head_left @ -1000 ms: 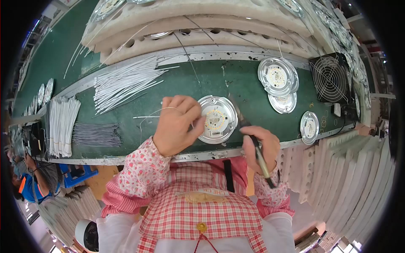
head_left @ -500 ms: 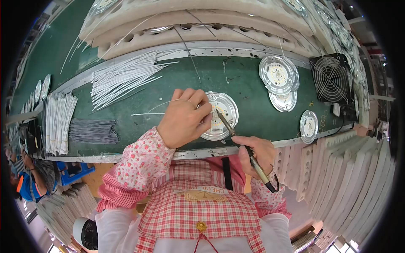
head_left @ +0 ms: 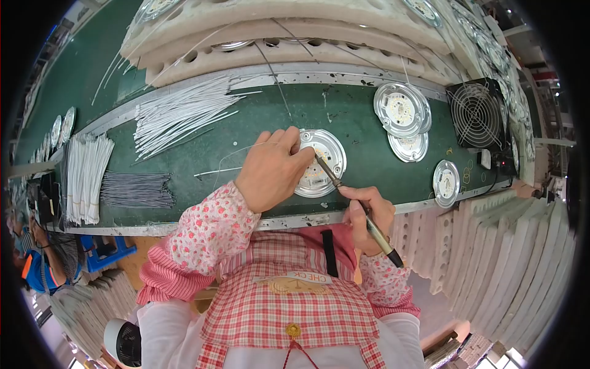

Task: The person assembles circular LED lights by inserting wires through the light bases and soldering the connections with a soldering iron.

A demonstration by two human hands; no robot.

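Note:
A soldering iron is gripped in my right hand, slanting up and left, with its tip at the board on a round silver lamp disc. The disc lies flat on the green bench. My left hand is closed in a pinch over the disc's left part, fingertips close to the iron's tip. From under this hand a white wire sticks out to the left. A thin, curved wire also loops past the hand. The fingers hide what exactly is pinched.
Bundles of white wires and dark grey wires lie left, beside loose white wires. Stacked discs, a single disc and a black fan are right. Pale boards stand behind; a person is far left.
The disc and my left hand shift slightly upward in view. The iron's tip stays at the board, and my right hand has moved a little left and up.

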